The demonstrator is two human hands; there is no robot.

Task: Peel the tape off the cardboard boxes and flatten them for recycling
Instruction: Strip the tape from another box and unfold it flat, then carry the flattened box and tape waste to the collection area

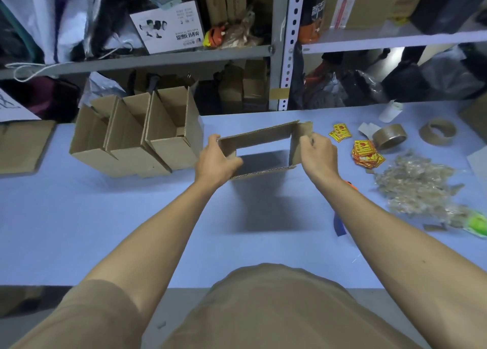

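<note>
I hold a small brown cardboard box (259,137) above the blue table, both ends open so I see the table through it. My left hand (217,161) grips its left wall, thumb inside. My right hand (319,152) pinches the right-end flap. Three more open cardboard boxes (137,137) lean against each other at the back left of the table. A heap of peeled clear tape (419,188) lies at the right.
A brown tape roll (389,136) and an empty cardboard core (437,132) lie at the back right, with yellow-red stickers (365,152) beside them. A flat cardboard sheet (22,145) lies far left. Metal shelves (280,45) packed with goods stand behind the table (131,230).
</note>
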